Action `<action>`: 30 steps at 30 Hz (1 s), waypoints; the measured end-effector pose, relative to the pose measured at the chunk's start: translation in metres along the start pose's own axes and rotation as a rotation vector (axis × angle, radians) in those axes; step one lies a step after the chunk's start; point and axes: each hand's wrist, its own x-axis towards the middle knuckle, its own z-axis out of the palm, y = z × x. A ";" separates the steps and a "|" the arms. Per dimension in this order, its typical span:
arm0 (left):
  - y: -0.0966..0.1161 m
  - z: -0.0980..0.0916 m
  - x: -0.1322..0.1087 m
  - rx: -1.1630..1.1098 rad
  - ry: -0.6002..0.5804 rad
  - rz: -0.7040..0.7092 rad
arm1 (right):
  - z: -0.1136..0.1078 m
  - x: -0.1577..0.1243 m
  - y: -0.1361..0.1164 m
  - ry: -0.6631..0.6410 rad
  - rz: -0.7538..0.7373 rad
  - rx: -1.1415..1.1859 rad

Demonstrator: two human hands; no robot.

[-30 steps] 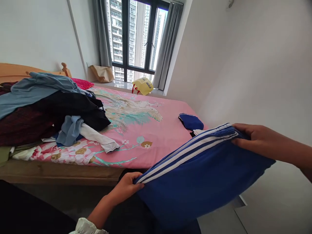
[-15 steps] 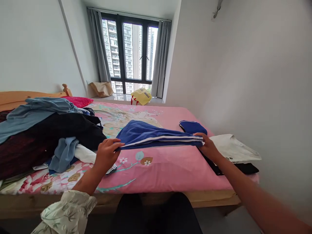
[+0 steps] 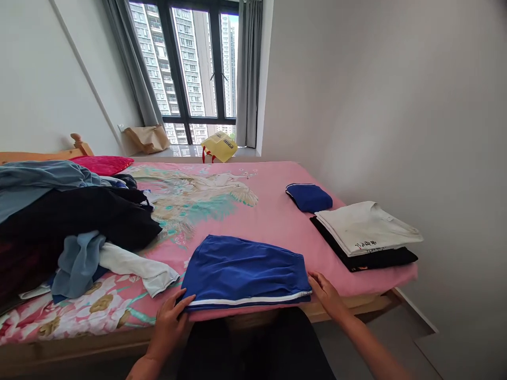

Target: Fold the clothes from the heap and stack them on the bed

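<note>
- Blue cloth fills the middle of the head view: folded blue shorts (image 3: 247, 272) lie flat on the pink bedsheet (image 3: 273, 211), right at the near edge of the bed, with a white stripe along the hem closest to the person.
- Its long axis runs left to right, parallel to that bed edge, and it sits between the two hands and just ahead of their fingers.
- Left hand (image 3: 168, 322) touches the near-left corner. The fingers reach onto the hem, but the thumb is hidden, so I cannot tell whether they pinch the cloth or merely rest on it.
- Right hand (image 3: 327, 295) touches the near-right corner with the fingers stretched out and loose, gripping nothing.
- Both hands are equally close, one at each end.
- To the right a folded white shirt (image 3: 366, 227) lies on a folded black garment (image 3: 380, 259), with a small folded blue piece (image 3: 309, 197) just beyond them.
- An unsorted clothes heap (image 3: 71, 221) covers the left of the bed, well apart from the shorts.
- On the window ledge stand a yellow bag (image 3: 219, 146) and a brown paper bag (image 3: 147, 138). Their contents do not show.
</note>
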 end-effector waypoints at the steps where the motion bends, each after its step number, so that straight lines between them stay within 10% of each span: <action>1: 0.001 0.000 0.000 -0.022 0.015 -0.004 | -0.001 0.005 -0.007 -0.008 0.042 -0.036; 18: 0.041 -0.031 0.037 0.150 -0.273 -0.540 | -0.004 0.045 -0.023 -0.233 0.297 -0.248; 26: 0.032 -0.040 0.043 0.169 -0.347 -0.512 | -0.005 0.046 -0.025 -0.234 0.333 -0.267; 30: 0.073 -0.034 0.048 0.142 -0.197 -0.286 | -0.006 0.047 -0.027 -0.216 0.346 -0.284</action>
